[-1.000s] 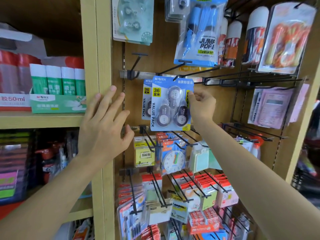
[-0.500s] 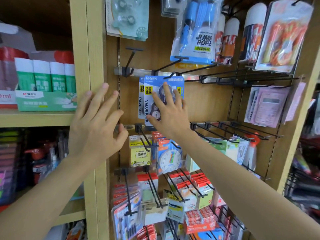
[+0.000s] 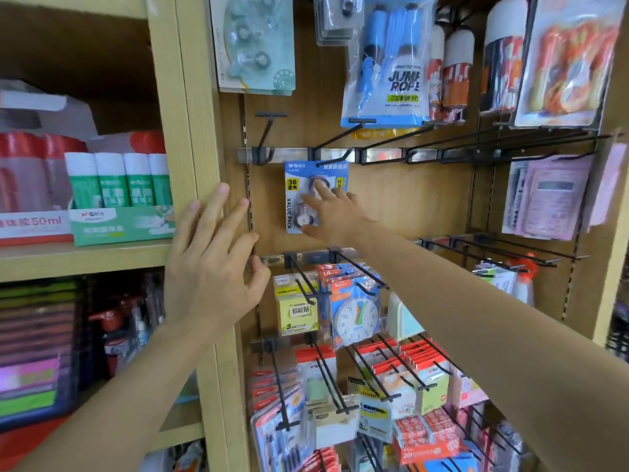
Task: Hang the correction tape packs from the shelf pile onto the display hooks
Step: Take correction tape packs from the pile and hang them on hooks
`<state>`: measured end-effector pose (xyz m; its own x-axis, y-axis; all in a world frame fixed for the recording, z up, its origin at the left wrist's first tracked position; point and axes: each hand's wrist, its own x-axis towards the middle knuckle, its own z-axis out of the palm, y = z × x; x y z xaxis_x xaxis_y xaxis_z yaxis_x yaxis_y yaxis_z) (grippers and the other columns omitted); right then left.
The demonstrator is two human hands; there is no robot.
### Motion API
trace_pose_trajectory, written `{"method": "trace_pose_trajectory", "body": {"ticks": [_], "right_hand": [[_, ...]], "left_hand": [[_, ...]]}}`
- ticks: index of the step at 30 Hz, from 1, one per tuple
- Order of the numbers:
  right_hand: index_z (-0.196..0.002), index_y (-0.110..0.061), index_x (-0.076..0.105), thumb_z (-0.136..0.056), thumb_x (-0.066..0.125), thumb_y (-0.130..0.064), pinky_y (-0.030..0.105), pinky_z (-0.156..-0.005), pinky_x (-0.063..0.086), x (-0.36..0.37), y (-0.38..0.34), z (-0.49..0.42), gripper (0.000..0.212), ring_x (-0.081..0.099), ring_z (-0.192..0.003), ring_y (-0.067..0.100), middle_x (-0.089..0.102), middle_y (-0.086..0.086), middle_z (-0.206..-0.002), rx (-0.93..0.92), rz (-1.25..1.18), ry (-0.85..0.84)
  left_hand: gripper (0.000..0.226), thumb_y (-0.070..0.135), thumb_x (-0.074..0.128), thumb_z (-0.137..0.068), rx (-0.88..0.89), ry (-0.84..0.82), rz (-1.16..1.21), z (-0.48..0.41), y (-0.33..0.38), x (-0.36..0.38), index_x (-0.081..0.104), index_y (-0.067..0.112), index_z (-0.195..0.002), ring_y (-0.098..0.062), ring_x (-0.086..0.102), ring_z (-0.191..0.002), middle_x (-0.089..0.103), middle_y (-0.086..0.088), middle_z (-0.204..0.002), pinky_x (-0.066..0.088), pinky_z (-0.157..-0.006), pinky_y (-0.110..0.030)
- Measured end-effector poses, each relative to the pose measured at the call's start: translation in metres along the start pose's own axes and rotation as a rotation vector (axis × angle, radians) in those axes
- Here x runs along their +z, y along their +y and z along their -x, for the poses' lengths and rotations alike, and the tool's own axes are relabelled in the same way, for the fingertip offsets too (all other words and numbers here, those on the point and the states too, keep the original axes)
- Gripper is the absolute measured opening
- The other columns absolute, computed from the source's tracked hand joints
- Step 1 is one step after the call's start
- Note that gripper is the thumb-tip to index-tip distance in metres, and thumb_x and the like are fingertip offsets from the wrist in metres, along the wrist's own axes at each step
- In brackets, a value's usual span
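My right hand (image 3: 332,216) presses spread, straight fingers (image 3: 320,191) on the correction tape pack (image 3: 293,207), hanging back on its display hook (image 3: 335,139). Light, stiff card (blister probably dents), so I'd pinch its edges. Left hand (image 3: 211,267) lies flat, fingers apart, on the shelf upright (image 3: 190,131).

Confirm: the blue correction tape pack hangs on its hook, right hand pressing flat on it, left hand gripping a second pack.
Wrong on the left hand: in the head view it holds nothing and lies open against the wooden upright. The rest stands.
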<state>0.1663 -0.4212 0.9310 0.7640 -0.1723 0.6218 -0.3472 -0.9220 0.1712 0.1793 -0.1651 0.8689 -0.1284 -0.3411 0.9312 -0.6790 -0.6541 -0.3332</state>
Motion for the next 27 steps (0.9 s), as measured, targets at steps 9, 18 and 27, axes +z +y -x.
{"method": "trace_pose_trajectory", "body": {"ticks": [9, 18, 27], "right_hand": [[-0.109, -0.025, 0.070, -0.088, 0.058, -0.034, 0.042, -0.087, 0.052, -0.031, -0.018, 0.115, 0.026, 0.063, -0.099, 0.032, 0.072, 0.004, -0.101, -0.022, -0.398, 0.054], [-0.100, -0.019, 0.074, -0.083, 0.065, -0.026, 0.035, -0.074, 0.055, -0.011, -0.021, 0.261, 0.021, 0.061, -0.064, 0.011, 0.067, -0.012, -0.072, 0.096, -0.810, 0.079], [-0.087, -0.026, 0.070, -0.082, 0.058, -0.023, 0.042, -0.065, 0.055, 0.092, -0.029, 0.431, 0.014, 0.064, -0.065, 0.020, 0.069, 0.000, -0.070, 0.325, -0.777, -0.199]], "left_hand": [[0.014, 0.008, 0.067, -0.076, -0.049, 0.179, 0.347, 0.008, 0.004, -0.005, 0.077, 0.012, -0.085, -0.030, 0.053, -0.135, 0.074, -0.006, -0.117, 0.032, -0.118, -0.050], [0.012, 0.016, 0.068, -0.083, -0.249, -0.233, 0.715, 0.101, 0.077, -0.065, 0.077, 0.017, -0.090, -0.015, 0.066, -0.077, 0.075, 0.002, -0.079, 0.053, -0.076, -0.036], [0.024, 0.045, 0.057, -0.080, -0.522, -0.929, 0.775, 0.287, 0.169, -0.086, 0.074, 0.032, -0.091, -0.005, 0.070, -0.074, 0.072, 0.016, -0.076, 0.057, -0.068, -0.032]]}}
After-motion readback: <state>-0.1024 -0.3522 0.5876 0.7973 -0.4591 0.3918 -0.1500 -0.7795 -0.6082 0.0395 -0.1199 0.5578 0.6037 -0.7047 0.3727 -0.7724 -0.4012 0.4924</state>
